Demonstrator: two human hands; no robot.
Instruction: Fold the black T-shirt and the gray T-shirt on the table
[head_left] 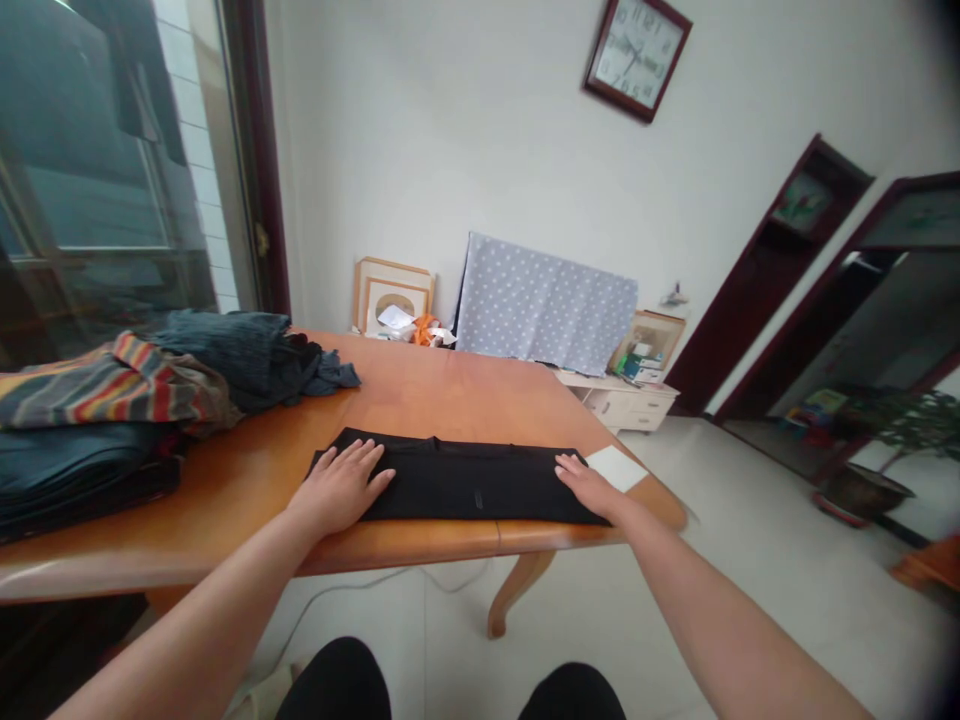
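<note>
Pressing flat on a folded black garment, both hands lie palm down with fingers stretched out and slightly spread, gripping nothing. The left hand covers the garment's left end, and the right hand rests on its right end, fingertips pointing away from the person. The garment lies as a long, narrow band along the near edge of the wooden table, close to the rounded corner. Just beside the right hand, a white slip of paper sits on the table, touching or nearly touching the garment's far right corner. Farther left, a pile of clothes holds a striped cloth on top of dark folded pieces, with a crumpled dark blue garment behind it. Beyond the table, a polka-dot cloth drapes over something against the white wall, picture frames lean beside it, and a wall clock hangs above
</note>
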